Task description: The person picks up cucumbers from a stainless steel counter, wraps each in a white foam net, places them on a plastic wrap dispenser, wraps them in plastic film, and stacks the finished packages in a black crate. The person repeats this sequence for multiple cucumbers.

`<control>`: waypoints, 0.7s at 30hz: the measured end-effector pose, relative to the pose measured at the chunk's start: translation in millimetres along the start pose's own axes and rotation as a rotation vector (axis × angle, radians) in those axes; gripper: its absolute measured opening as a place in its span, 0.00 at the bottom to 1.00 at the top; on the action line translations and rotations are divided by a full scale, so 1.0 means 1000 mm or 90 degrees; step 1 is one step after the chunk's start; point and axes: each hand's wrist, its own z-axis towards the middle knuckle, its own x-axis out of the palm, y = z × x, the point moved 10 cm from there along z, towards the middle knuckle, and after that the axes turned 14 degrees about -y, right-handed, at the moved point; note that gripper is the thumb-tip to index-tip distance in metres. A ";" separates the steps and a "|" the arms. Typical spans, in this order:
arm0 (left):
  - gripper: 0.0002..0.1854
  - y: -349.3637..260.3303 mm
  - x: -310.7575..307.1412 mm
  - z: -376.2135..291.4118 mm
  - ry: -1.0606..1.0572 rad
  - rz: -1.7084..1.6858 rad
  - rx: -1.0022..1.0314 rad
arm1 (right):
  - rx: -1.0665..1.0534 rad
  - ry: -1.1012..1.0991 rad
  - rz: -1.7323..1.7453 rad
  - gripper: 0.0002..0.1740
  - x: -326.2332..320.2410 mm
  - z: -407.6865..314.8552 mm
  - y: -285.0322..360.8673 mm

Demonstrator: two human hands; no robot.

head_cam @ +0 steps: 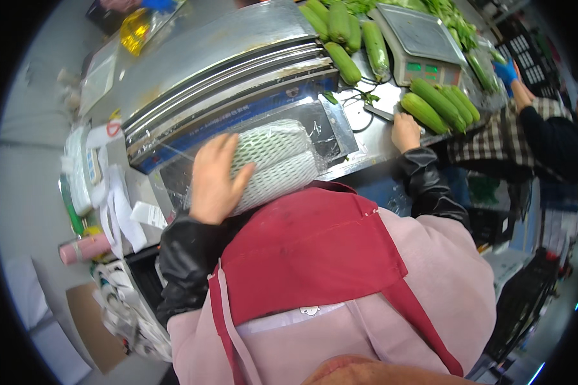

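Observation:
My left hand (218, 179) lies over the left end of a package (274, 166), with its thumb across the near side. Two long pieces in white foam netting show through the package's clear film, with pale green under the far one. The package lies on the dark plate (325, 126) at the front of a film-wrapping machine (207, 113). Off to the right, my right hand (406, 133) is closed around the handle of a knife (379, 112), which is mostly hidden. Its blade points left over the metal table, close to several long green gourds (438, 108).
Behind the knife stands a digital scale (421, 41), with more green gourds (339, 24) to its left. A black cable (363, 91) loops over the table. At right, another person's blue-gloved hand (505, 71) is near bagged gourds. White netting (115, 207) hangs at left.

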 end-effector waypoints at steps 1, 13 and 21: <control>0.28 -0.007 0.007 -0.002 -0.016 0.090 0.012 | -0.026 -0.007 0.011 0.06 0.001 0.001 0.002; 0.29 0.005 0.007 -0.015 -0.093 0.036 -0.052 | -0.325 -0.060 0.576 0.18 -0.162 0.122 0.230; 0.27 0.024 0.018 -0.024 -0.086 -0.077 -0.147 | -0.715 0.030 0.410 0.04 -0.184 0.103 0.495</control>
